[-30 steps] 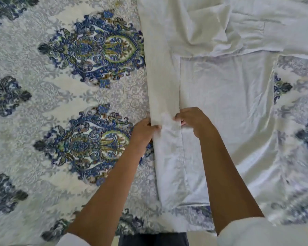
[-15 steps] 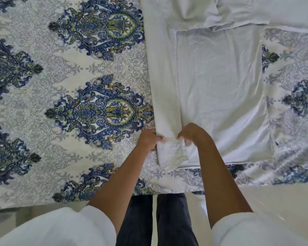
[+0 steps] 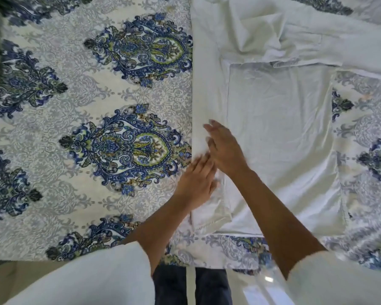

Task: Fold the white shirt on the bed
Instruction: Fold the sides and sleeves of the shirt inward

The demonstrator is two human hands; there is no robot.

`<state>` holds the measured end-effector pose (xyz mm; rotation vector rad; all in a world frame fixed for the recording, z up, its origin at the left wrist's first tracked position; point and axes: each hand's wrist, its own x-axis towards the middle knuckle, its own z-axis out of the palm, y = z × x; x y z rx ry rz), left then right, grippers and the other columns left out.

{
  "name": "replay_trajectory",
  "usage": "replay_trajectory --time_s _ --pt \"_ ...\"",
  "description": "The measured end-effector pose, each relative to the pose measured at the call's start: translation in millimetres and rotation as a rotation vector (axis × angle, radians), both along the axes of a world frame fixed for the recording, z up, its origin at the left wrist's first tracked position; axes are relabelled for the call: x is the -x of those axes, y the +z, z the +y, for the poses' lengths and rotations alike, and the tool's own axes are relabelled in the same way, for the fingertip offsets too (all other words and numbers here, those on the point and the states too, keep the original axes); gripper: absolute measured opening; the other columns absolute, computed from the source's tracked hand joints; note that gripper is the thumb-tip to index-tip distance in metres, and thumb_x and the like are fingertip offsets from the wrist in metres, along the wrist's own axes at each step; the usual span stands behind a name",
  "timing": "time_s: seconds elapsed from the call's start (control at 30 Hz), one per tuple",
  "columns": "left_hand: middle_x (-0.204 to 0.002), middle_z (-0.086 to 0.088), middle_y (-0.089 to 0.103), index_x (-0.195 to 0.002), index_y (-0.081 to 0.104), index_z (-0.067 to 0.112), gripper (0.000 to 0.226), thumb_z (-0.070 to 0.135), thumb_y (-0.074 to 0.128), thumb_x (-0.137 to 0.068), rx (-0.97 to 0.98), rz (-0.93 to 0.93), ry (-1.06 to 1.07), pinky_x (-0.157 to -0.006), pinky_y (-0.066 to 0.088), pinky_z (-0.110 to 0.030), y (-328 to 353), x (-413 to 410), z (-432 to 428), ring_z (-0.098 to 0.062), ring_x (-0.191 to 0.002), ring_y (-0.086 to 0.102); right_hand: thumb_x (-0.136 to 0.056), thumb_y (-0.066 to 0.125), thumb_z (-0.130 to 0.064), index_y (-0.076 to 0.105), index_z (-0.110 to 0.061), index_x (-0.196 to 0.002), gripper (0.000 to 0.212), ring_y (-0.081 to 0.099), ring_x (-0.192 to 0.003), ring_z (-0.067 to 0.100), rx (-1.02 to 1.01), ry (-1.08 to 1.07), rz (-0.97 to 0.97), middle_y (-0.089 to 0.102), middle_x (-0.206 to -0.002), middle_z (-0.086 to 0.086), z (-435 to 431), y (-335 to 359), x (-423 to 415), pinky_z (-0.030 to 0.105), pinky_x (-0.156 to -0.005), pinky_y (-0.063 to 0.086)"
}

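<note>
The white shirt [image 3: 279, 133] lies spread flat on the bed, its hem towards me. A long strip along its left side [image 3: 207, 89] is folded inward over the body, and a sleeve [image 3: 317, 45] lies folded across the top. My left hand [image 3: 196, 181] rests flat, fingers extended, on the lower end of the folded strip. My right hand [image 3: 224, 148] lies flat just above it on the same strip, fingers pointing up-left. Neither hand grips the cloth. Both hands are slightly blurred.
The bed is covered by a white sheet with blue and green paisley medallions [image 3: 119, 148]. The bed's near edge [image 3: 97, 258] runs across the bottom, with a pale floor and my dark trousers [image 3: 191, 287] below it. My white sleeves show at the bottom.
Both hands had been pinching the folded strip's lower end. They have let go and now lie flat on it, the right hand moved up along the strip.
</note>
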<state>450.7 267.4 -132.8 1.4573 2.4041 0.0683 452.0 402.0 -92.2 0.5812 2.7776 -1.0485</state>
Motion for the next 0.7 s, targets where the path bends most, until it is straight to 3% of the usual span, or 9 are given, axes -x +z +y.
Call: replay_trajectory --time_s 0.07,0.13,0.37,0.47,0.57,0.63,0.7 --pt "-0.142 -0.01 0.047 -0.138 0.042 0.009 0.056 0.041 0.032 -0.094 -0.014 0.012 -0.222 -0.115 0.023 -0.043 -12.9 1.2 -19.0 -0.027 -0.135 0.038 -0.096 0.028 -0.026 0.042 -0.007 -0.138 0.048 0.03 -0.139 0.032 -0.166 0.288 -0.06 0.033 -0.149 0.016 7.3 -28.8 8.8 0.045 -0.114 0.028" --pt "-0.152 -0.002 0.031 -0.146 0.028 0.015 0.056 0.042 0.032 -0.096 -0.076 0.046 -0.378 -0.114 0.018 -0.04 -20.1 2.4 -32.4 -0.021 -0.142 0.025 -0.093 0.026 -0.035 0.042 -0.008 -0.139 0.056 0.032 -0.138 0.036 -0.374 0.449 -0.061 0.034 -0.149 0.017 21.7 -54.6 21.5 0.048 -0.109 0.03" --pt "-0.156 0.004 0.02 -0.148 0.023 0.021 0.055 0.042 0.031 -0.098 -0.211 0.087 -0.398 -0.114 0.017 -0.039 -34.2 5.1 -35.0 -0.016 -0.145 0.015 -0.097 0.008 -0.048 0.001 -0.022 -0.15 0.059 -0.003 -0.146 0.029 -0.579 0.307 -0.077 -0.001 -0.159 0.007 101.9 -74.0 143.7 0.045 -0.119 0.005" --pt "-0.155 0.005 0.022 -0.148 0.025 0.022 0.054 0.041 0.032 -0.098 -0.226 0.071 -0.394 -0.114 0.017 -0.039 -35.5 6.3 -32.7 -0.016 -0.145 0.015 -0.1 0.014 -0.044 0.004 -0.022 -0.15 0.056 -0.004 -0.146 0.027 -0.537 0.218 -0.111 -0.002 -0.159 0.007 111.2 -67.2 175.1 0.043 -0.118 0.001" --pt "-0.153 0.001 0.029 -0.145 0.029 0.02 0.053 0.035 0.037 -0.095 -0.224 -0.046 -0.393 -0.114 0.02 -0.038 -21.5 12.3 -29.8 -0.018 -0.142 0.024 -0.101 0.02 -0.039 0.007 -0.019 -0.15 0.055 -0.005 -0.146 0.024 -0.365 0.158 -0.108 -0.003 -0.159 0.006 93.1 -53.3 158.2 0.04 -0.118 -0.001" --pt "-0.148 -0.006 0.037 -0.141 0.034 0.014 0.055 0.024 0.041 -0.087 -0.28 -0.173 -0.224 -0.111 0.032 -0.038 -5.4 25.7 -23.1 -0.023 -0.135 0.037 -0.101 0.023 -0.036 0.012 -0.015 -0.15 0.054 -0.002 -0.147 0.023 -0.271 0.104 -0.078 0.001 -0.159 0.007 76.7 -46.4 122.8 0.036 -0.118 0.001" --pt "-0.147 -0.017 0.037 -0.141 0.03 0.006 0.058 0.015 0.035 -0.085 -0.371 -0.222 0.076 -0.11 0.034 -0.043 5.6 51.8 -6.5 -0.032 -0.133 0.04 -0.099 0.025 -0.033 0.02 -0.01 -0.148 0.054 0.006 -0.146 0.026 -0.216 0.048 -0.055 0.009 -0.158 0.012 56.5 -44.8 82.6 0.035 -0.117 0.005"
